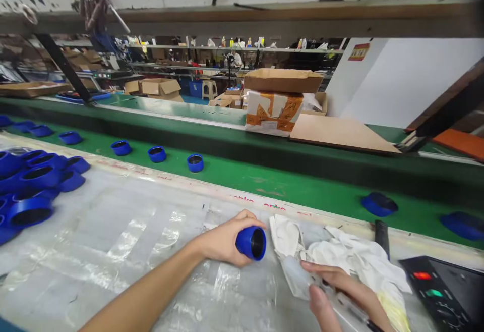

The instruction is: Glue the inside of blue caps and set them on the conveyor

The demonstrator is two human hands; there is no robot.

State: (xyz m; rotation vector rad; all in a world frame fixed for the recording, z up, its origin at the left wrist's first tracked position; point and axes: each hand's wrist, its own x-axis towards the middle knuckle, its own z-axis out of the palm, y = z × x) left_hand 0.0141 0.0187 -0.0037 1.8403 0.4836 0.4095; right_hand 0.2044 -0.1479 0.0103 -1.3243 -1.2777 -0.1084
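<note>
My left hand (230,238) is wrapped round a short blue cylinder (245,242), whose dark open end faces right. To its right, my right hand (346,291) is partly closed, with thumb and forefinger around something blurred and translucent, which I cannot make out. A slim dark-tipped piece (353,308) shows below those fingers. Crumpled white cloth (351,246) lies just beyond my right hand. At the left, several similar blue rings (38,175) are heaped on the plastic-covered table (132,251).
A green conveyor belt (242,178) runs behind the table, carrying spaced blue rings (195,163). On the right is a black control box (446,286) with red and green buttons, near a dark handle (381,238). A taped carton (274,112) stands beyond the belt. A shelf beam (242,21) crosses overhead.
</note>
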